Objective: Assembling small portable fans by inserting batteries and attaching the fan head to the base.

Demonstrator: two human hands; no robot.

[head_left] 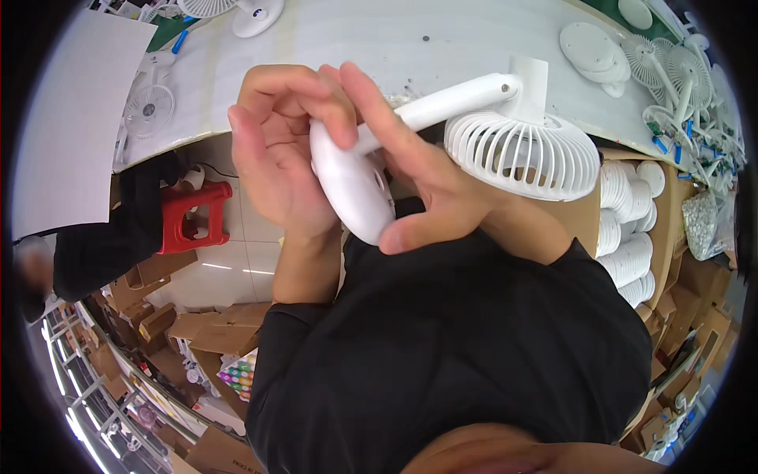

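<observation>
both hands are closed around the round white base (355, 189) of a small white desk fan (442, 150), held up close to the chest, near the front edge of the white worktable (339, 39); the left hand (276, 158) cups the base from the left with its fingers curled over the top edge; the right hand (426, 189) grips it from the right, thumb under the rim and index finger laid across the face where the stem (454, 99) meets the base; the stem runs up and right to the ribbed fan head (521, 154), which hangs just right of the hands, over the table edge; by the look of it the step in hand is seating or checking the base on the stem, and the next move seems to call for steady pressure from both thumbs while keeping the head from swinging; counting: one fan in the hands; one finished small fan (148, 109) lying at the far left of the table; one more fan base (257, 16) at the far edge; a cluster of fan heads on stems (671, 71) at the far right, too tangled to count; a few round white discs (592, 51) beside them; stacks of white discs (632, 237) in a box at the right, too many to count; one red plastic stool (193, 213) on the floor to the left.
</observation>
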